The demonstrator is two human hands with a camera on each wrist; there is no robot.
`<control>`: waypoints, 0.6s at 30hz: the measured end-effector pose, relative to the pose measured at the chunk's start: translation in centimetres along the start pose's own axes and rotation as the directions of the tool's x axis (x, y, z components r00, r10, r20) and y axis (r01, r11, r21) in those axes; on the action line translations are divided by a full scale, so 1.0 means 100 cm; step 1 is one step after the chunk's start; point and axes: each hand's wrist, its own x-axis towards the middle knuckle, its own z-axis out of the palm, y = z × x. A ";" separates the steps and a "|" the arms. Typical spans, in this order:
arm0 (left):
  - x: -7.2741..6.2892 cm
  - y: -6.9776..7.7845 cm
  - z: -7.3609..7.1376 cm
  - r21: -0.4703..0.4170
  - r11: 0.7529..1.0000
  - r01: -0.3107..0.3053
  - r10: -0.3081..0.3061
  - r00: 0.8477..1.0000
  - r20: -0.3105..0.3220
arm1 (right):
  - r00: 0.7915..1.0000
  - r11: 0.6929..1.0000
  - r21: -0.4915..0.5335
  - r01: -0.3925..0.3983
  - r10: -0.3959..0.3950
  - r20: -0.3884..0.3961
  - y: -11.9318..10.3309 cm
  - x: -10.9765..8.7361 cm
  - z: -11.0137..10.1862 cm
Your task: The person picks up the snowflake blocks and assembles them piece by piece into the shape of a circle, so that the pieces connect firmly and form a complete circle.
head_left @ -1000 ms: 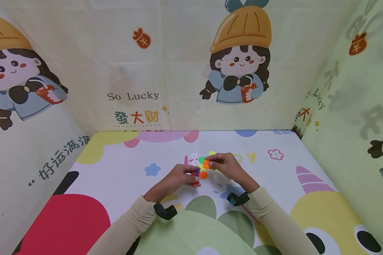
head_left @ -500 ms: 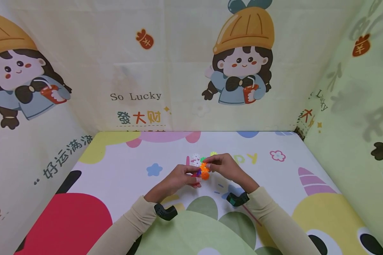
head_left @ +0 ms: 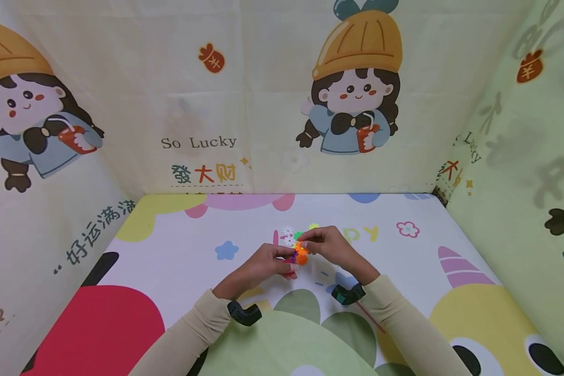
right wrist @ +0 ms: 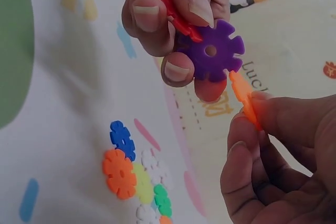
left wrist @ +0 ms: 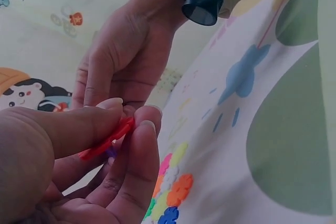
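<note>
Fingers of our left hand [head_left: 267,261] pinch a red disc [right wrist: 182,23], with a purple disc [right wrist: 224,52] against it. Fingers of our right hand [head_left: 332,245] pinch an orange disc [right wrist: 243,98] whose edge meets the purple rim; whether it is slotted in, we cannot tell. We hold all three above the tabletop [head_left: 183,250], near loose notched discs [right wrist: 142,183].

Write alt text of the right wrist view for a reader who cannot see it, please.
A right hand pinches an orange notched disc at the edge of a purple disc, while the left hand grips a red disc against the purple one. Several other colourful discs lie on a printed tabletop.
</note>
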 end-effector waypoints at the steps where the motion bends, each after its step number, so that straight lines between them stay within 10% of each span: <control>1: 0.000 0.000 0.000 0.003 1.000 0.000 0.000 1.000 0.001 | 1.000 1.000 -0.004 0.006 -0.006 0.002 0.000 0.000 0.000; 18: 0.000 0.000 -0.001 -0.011 1.000 -0.016 0.016 1.000 -0.005 | 0.998 0.996 0.056 -0.066 0.066 -0.008 -0.005 -0.005 0.000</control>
